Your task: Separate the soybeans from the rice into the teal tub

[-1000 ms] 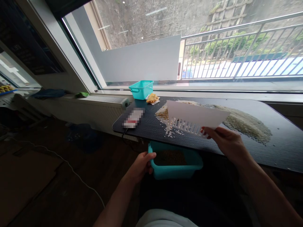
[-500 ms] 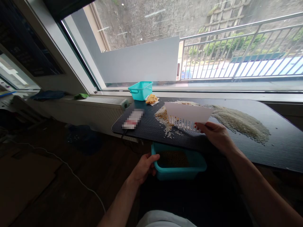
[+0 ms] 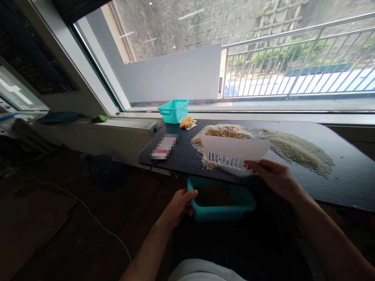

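My left hand [image 3: 182, 206] grips the left rim of a teal plastic bin [image 3: 222, 214], held just below the table's front edge. Brownish-yellow kernels [image 3: 215, 195] cover part of its bottom. Between the fingers and thumb of my right hand [image 3: 277, 173] is a white slotted scoop [image 3: 234, 147], its toothed side toward me, above the tabletop. Behind and beneath it lies a heap of white grains mixed with yellow kernels [image 3: 227, 132], partly hidden by the scoop. A second pile, of pale rice-like grains [image 3: 301, 152], spreads to the right.
On the black table [image 3: 348, 183], another teal bin [image 3: 175, 112] stands at the back left. Near it sits a crumpled yellowish item [image 3: 188, 122] on white paper. A blurred-out flat object [image 3: 164, 146] with a cable lies at the left. A radiator [image 3: 129, 132] is beyond the table.
My right hand has drawn the scoop toward me and slightly right, uncovering more of the mixed heap behind it. My left hand and the held bin have stayed in place.
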A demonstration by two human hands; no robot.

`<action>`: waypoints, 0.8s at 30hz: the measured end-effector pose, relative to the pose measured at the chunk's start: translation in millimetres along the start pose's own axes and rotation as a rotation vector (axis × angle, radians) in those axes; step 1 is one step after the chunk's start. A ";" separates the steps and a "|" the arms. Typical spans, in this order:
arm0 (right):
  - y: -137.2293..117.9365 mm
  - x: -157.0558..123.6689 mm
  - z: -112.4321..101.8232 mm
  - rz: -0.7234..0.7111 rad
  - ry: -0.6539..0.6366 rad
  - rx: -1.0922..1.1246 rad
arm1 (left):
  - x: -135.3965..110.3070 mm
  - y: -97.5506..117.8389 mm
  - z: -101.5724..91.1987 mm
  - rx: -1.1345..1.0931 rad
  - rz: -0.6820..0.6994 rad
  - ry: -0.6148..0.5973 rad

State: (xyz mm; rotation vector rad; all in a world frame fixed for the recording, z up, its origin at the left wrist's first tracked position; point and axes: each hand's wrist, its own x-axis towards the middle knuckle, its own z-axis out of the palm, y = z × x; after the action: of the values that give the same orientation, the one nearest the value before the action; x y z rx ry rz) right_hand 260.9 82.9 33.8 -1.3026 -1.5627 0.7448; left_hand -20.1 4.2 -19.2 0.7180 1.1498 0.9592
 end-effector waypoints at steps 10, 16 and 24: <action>-8.3 -26.3 -27.2 0.101 0.140 -0.024 | -0.7 -1.9 1.1 0.007 -0.002 -0.008; -4.1 -43.5 -40.4 0.181 0.178 -0.012 | -0.8 -2.9 0.8 0.012 0.004 -0.013; 0.7 -62.6 -54.2 0.226 0.141 0.031 | -2.8 -1.3 1.4 0.025 0.010 -0.009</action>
State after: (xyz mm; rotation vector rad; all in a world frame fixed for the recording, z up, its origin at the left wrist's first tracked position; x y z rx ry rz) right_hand 310.9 17.0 36.5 -1.4927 -1.3008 0.7946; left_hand -18.7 1.1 -18.8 0.7481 1.1528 0.9506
